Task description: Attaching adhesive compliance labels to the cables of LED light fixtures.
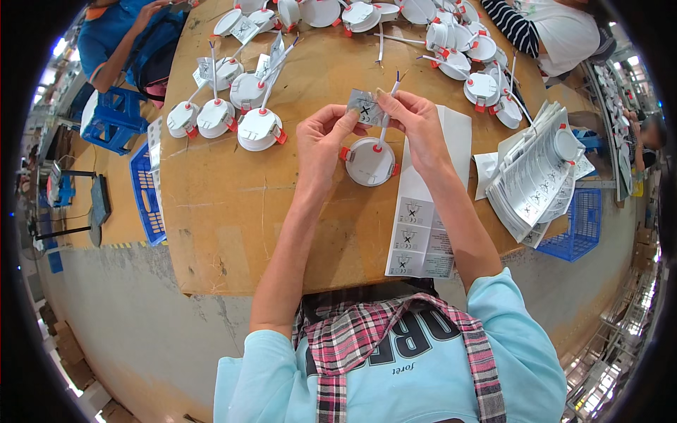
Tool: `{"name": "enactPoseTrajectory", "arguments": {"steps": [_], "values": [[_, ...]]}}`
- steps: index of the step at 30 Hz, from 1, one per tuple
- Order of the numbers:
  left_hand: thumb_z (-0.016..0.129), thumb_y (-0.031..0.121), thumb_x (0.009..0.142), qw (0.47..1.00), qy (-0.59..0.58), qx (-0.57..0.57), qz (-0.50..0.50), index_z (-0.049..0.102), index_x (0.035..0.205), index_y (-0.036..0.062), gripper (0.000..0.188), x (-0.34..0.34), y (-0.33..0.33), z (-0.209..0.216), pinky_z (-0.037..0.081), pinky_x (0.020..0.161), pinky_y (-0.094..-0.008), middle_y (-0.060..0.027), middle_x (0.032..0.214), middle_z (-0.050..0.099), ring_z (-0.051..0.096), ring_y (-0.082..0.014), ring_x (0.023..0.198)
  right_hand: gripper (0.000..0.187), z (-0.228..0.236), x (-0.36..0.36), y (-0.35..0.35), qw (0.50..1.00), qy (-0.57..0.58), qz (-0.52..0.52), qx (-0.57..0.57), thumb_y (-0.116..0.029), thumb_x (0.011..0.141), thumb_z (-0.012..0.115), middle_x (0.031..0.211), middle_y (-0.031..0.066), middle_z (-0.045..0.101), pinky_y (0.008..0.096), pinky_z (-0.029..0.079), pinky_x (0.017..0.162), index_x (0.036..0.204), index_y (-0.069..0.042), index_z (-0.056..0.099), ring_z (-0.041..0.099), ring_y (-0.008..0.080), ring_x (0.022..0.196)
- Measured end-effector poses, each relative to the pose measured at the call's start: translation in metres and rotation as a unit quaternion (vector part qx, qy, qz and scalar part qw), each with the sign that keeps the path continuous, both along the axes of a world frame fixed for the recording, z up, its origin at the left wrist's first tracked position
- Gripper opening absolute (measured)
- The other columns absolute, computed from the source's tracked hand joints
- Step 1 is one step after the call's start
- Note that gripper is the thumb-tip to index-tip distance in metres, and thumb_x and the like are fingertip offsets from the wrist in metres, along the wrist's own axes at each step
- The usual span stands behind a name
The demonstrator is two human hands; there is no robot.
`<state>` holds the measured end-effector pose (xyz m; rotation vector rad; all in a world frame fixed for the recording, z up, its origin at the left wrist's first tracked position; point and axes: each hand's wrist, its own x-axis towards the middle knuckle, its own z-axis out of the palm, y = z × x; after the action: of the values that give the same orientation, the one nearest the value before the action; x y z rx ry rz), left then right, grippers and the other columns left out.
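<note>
A silver sticker with black print is stretched between my two hands, beside the white cable of a downlight. My left hand pinches its left edge between thumb and fingers. At its other edge, my right hand closes thumb and fingers on the sticker, right by the cable; whether it also grips the cable I cannot tell. Below them the round white downlight lies on the table, its red-tipped clips at the sides. Under my right forearm lies a sticker sheet, partly bare backing.
Several downlights with upright cables stand at the left, some carrying stickers. More downlights crowd the far side. Sticker sheets are stacked at right. Blue crates flank the brown table. Other people sit across.
</note>
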<state>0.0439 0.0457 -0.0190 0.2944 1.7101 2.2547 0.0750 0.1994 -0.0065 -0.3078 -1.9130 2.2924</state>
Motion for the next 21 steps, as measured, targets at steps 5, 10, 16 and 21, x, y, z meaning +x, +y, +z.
{"name": "enactPoseTrajectory", "arguments": {"steps": [5, 10, 16, 21], "values": [[0.062, 0.016, 0.087, 0.999, -0.025, 0.023, -0.017, 0.066, 0.090, -0.0013, 0.018, -0.003, -0.001, -0.004, 0.048, 0.074, -0.0266, -0.0080, 0.080, 0.067, 0.063, -0.0132, 0.073, 0.023, -0.001, -0.001, 0.000, 0.997, -0.029, -0.006, -0.069, -0.027, 0.085, 0.067, 0.074, 0.0008, 0.064, 0.0246, 0.045, 0.073, 0.077, -0.005, 0.068, 0.057, 0.0065, 0.070], [0.061, 0.017, 0.089, 0.989, -0.103, 0.098, -0.043, 0.066, 0.091, 0.0000, 0.018, -0.003, 0.000, -0.007, 0.050, 0.074, -0.0275, -0.0077, 0.084, 0.067, 0.064, -0.0133, 0.074, 0.023, -0.010, -0.002, -0.001, 0.998, -0.034, -0.030, -0.054, -0.026, 0.085, 0.067, 0.073, 0.0005, 0.064, 0.0225, 0.045, 0.066, 0.076, -0.006, 0.067, 0.055, 0.0058, 0.066], [0.063, 0.014, 0.087, 0.995, -0.091, 0.044, 0.002, 0.066, 0.093, 0.0006, 0.015, -0.002, 0.003, -0.013, 0.050, 0.071, -0.0240, -0.0056, 0.086, 0.067, 0.063, -0.0111, 0.075, 0.024, -0.009, 0.000, -0.007, 0.999, -0.024, -0.020, -0.005, -0.026, 0.084, 0.067, 0.073, 0.0010, 0.064, 0.0209, 0.044, 0.062, 0.080, -0.003, 0.068, 0.054, 0.0055, 0.065], [0.062, 0.012, 0.088, 0.995, -0.082, 0.052, 0.002, 0.066, 0.095, 0.0013, 0.013, -0.005, -0.003, -0.013, 0.050, 0.072, -0.0233, -0.0041, 0.087, 0.066, 0.060, -0.0086, 0.075, 0.028, -0.010, 0.000, -0.006, 1.000, -0.020, 0.006, 0.006, -0.029, 0.087, 0.063, 0.075, 0.0025, 0.064, 0.0222, 0.046, 0.066, 0.085, -0.001, 0.068, 0.056, 0.0069, 0.068]]}}
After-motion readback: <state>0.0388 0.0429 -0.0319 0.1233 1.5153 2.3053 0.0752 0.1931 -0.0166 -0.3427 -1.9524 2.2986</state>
